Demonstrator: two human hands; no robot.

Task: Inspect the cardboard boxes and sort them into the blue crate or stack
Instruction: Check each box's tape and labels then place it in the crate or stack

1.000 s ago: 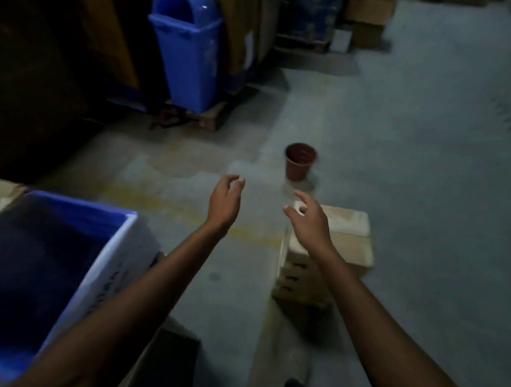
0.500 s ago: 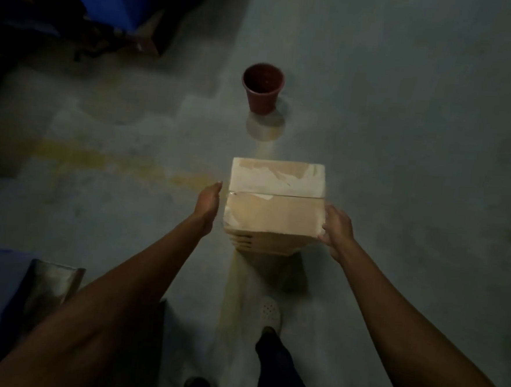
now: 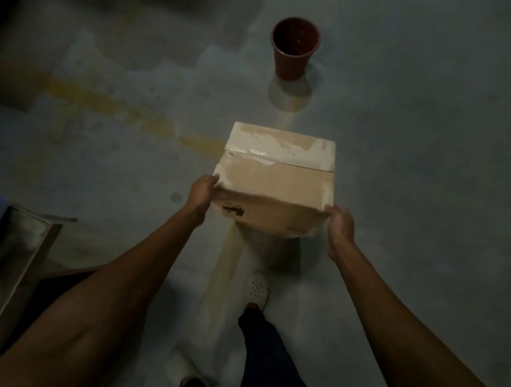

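l hand + r hand grip sides of taped-shut cardboard box, contents hidden; red pot upright beyond it.

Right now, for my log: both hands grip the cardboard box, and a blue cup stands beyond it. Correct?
No: the head view shows the cup is red, not blue. The left hand and right hand do grip the cardboard box.

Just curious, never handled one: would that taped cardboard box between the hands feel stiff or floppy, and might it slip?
Probably stiff: the cardboard box shows square edges while the left hand and right hand grip only its sides. Likely not heavy, since that side grip seems enough. The glossy tape on top looks slick, so bare cardboard may hold better.
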